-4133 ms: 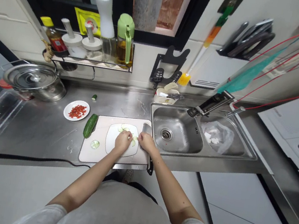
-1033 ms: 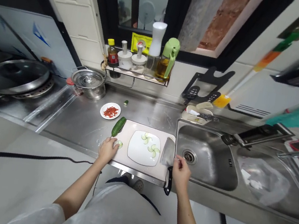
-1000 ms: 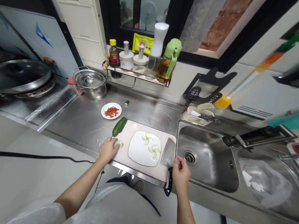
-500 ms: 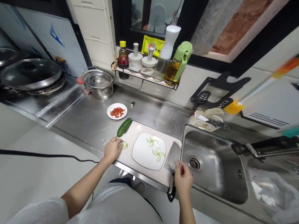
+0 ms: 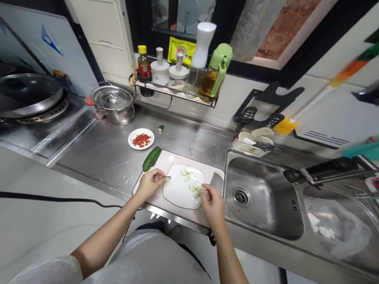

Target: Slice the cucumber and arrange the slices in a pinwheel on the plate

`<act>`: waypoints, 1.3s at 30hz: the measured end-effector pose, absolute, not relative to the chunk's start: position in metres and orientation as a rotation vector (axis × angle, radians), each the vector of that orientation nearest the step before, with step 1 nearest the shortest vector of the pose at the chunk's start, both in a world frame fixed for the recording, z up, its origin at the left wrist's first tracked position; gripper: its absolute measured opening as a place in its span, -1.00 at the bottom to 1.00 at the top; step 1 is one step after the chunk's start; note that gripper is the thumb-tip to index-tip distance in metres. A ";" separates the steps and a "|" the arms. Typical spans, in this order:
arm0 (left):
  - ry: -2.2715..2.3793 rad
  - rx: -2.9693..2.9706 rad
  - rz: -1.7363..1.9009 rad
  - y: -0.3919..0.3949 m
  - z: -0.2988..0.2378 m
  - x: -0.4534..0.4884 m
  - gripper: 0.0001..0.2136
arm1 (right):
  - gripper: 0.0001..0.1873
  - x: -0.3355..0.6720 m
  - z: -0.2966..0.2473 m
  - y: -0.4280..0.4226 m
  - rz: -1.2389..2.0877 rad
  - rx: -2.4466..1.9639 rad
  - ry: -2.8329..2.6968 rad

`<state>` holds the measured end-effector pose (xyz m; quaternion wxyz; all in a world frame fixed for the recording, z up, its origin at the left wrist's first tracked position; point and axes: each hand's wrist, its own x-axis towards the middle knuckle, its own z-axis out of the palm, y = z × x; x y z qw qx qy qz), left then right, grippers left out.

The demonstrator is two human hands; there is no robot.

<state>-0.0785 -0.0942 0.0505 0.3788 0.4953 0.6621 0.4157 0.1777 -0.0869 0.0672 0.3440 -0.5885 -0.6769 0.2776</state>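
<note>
My left hand [image 5: 151, 184] pinches thin cucumber slices [image 5: 168, 177] just over the left edge of a white squarish plate [image 5: 175, 193]. On that plate, cucumber slices lie in two pinwheel shapes, one at the upper middle [image 5: 187, 173] and one at the right [image 5: 195, 190]. My right hand [image 5: 213, 206] is closed at the plate's right edge, fingertips beside the right pinwheel; whether anything is between them is hidden. Beneath the plate is a pale cutting board [image 5: 156, 198]. A knife blade [image 5: 217, 180] shows behind my right hand. A larger cucumber piece [image 5: 151, 159] rests at the board's upper left.
A small white dish of chopped red pieces [image 5: 141, 139] and a cucumber end [image 5: 161, 128] are on the steel counter. To the right is a sink [image 5: 264, 193] with a faucet [image 5: 329, 173]. A lidded pot [image 5: 113, 102] stands back left, under a condiment rack [image 5: 179, 94].
My left hand has lifted cucumber slices off the board to the plate's edge. My right hand has moved left from the knife to the plate. The view has shifted slightly.
</note>
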 end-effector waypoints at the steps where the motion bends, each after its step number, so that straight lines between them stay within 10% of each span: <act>1: 1.617 1.270 1.076 -0.092 0.058 -0.072 -0.84 | -0.66 0.167 0.076 -0.085 0.735 -1.451 -1.825; 39: 1.212 0.907 1.114 -0.068 0.090 -0.020 -0.55 | -0.88 0.137 0.084 -0.060 1.006 -1.291 -1.775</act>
